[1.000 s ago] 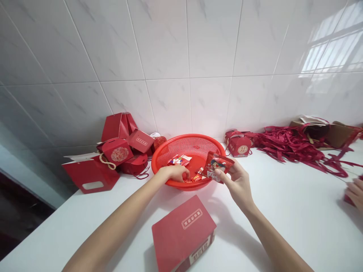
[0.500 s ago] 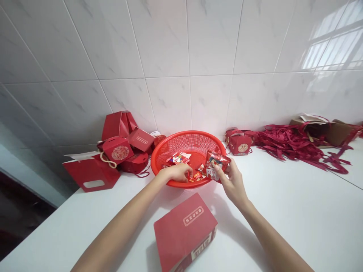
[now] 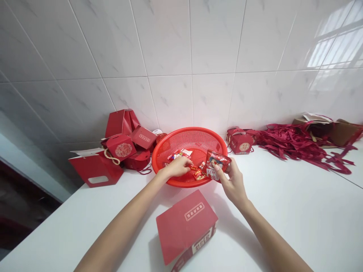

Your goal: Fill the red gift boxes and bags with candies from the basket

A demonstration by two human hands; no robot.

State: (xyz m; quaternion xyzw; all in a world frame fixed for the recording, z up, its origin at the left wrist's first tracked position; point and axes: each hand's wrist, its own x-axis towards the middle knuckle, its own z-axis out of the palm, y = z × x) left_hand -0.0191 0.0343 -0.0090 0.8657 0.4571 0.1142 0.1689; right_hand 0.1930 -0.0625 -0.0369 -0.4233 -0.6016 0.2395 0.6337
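Observation:
My right hand [image 3: 234, 183] holds a shiny red snack packet [image 3: 215, 162] over the right side of the red plastic basket [image 3: 195, 135], thumb on its printed front. Inside the basket, my left hand [image 3: 179, 167] is closed in a pinch at one end of a small red wrapped candy [image 3: 195, 169]. Other wrapped sweets [image 3: 181, 153] lie behind that hand, partly covered by it. In front of the basket, a larger red box [image 3: 187, 226] stands on the white table with its lid panel toward me.
Several red gift boxes [image 3: 121, 147] are heaped left of the basket, beside a red carton with a cut-out window [image 3: 96, 172]. To the right sit a small red box [image 3: 241, 142] and a pile of dark red ribbons [image 3: 292, 141]. A tiled wall [image 3: 170, 98] rises behind.
My left hand has lifted slightly from the sweets, and a red candy now shows at its fingertips. My right hand keeps the packet in nearly the same place. The view has shifted a little.

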